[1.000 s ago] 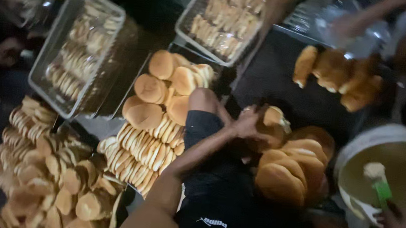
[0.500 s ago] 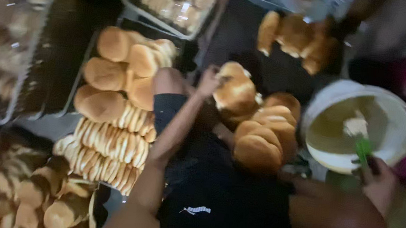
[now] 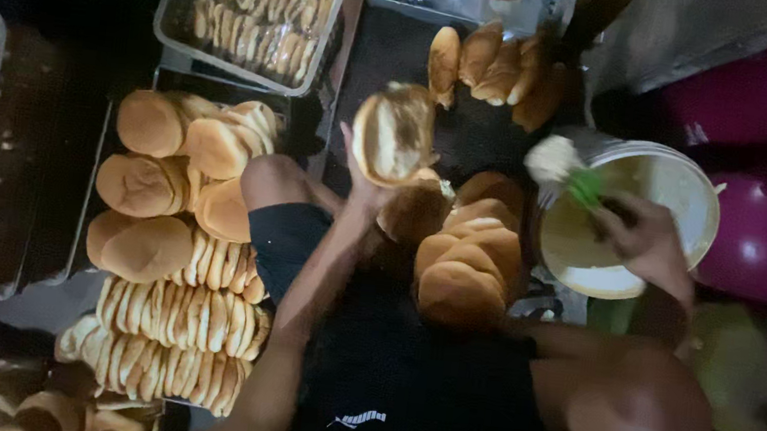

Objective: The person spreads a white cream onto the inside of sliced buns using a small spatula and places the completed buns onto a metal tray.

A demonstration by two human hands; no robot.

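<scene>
I see the dark table (image 3: 392,45) crowded nearly edge to edge; the only bare strip runs at 12 o'clock between the trays. Two wire-sided metal trays (image 3: 173,3) of small rolls sit at 11 and 9 o'clock. One round white bucket of pale spread (image 3: 680,194) stands at 3 o'clock. My left hand (image 3: 363,180) lifts one split golden bun (image 3: 394,133), fingers spread under it. My right hand (image 3: 646,243) pinches one green-handled spreader (image 3: 586,185) at the bucket rim.
</scene>
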